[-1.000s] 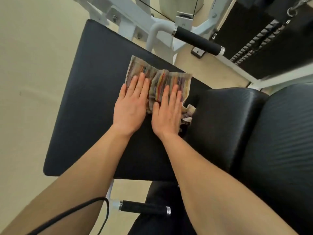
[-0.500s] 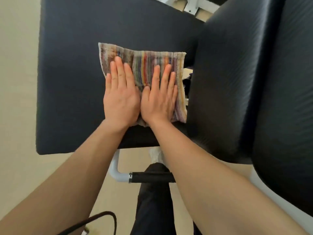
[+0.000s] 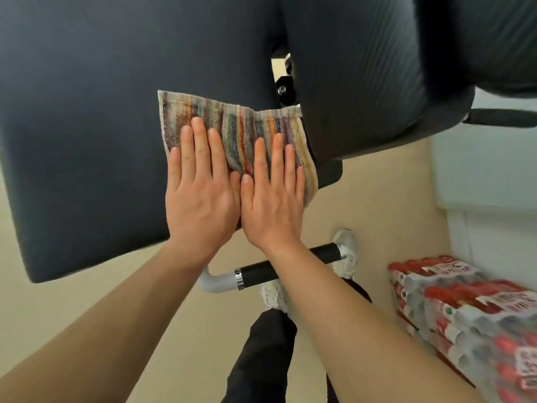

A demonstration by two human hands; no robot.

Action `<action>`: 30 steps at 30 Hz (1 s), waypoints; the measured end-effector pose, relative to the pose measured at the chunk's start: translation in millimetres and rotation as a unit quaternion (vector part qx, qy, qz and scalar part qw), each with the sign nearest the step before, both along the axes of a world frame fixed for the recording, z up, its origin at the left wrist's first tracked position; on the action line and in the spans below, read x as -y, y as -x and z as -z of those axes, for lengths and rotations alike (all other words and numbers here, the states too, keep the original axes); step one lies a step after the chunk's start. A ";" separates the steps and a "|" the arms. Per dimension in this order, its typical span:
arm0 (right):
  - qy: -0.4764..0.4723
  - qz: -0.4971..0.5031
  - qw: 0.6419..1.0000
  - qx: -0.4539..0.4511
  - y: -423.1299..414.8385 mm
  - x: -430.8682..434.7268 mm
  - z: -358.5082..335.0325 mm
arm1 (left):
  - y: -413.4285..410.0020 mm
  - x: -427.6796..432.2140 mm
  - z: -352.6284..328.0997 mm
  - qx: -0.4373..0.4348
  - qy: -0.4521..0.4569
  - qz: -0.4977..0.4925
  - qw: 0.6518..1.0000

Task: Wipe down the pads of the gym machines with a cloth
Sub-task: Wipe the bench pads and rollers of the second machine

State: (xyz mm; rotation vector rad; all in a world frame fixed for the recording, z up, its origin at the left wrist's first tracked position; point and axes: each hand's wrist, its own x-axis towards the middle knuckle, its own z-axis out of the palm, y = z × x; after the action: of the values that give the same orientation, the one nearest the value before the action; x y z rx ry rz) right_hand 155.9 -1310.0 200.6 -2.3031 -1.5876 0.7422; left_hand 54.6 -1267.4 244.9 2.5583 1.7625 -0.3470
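Note:
A striped multicoloured cloth (image 3: 241, 126) lies flat on the near right part of a wide black pad (image 3: 87, 112). My left hand (image 3: 200, 196) and my right hand (image 3: 273, 205) rest side by side on the cloth's near half, palms down and fingers straight, pressing it onto the pad. The cloth's right edge hangs slightly over the pad's edge. A second, ribbed black pad (image 3: 354, 82) stands just right of the cloth, across a narrow gap with a bolt in it.
Below the pad's near edge runs a white bar with a black grip (image 3: 261, 273). My dark trouser leg and white shoe (image 3: 345, 251) stand on the beige floor. A shrink-wrapped pack of red-labelled bottles (image 3: 465, 309) sits at the lower right. Another black grip (image 3: 499, 117) juts out at right.
Both hands have drawn the cloth toward me along the pad, from its far end to its near edge. The cloth has spread flatter, and the view has tilted further down.

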 end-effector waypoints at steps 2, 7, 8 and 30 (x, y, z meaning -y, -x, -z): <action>0.027 0.022 0.999 -0.020 -3.5 22.2 0.3 | -3.4 16.5 1.9 -0.015 0.020 0.026 0.999; 0.061 0.119 0.989 -0.060 -25.8 31.5 4.4 | -32.5 20.1 17.7 -0.006 0.038 0.086 0.996; 0.055 0.139 0.987 -0.066 -32.0 29.3 8.8 | -41.1 15.9 20.9 0.002 0.038 0.101 0.994; -0.070 0.542 0.578 -0.606 -1.4 1.8 8.9 | -13.2 20.3 8.1 -0.076 0.043 0.280 0.956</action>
State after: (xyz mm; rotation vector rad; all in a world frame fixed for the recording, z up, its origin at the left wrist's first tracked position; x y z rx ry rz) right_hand 157.3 -1311.8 191.8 -1.3666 0.3951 1.2096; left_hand 67.8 -1287.7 236.8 2.9854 0.9804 -0.6261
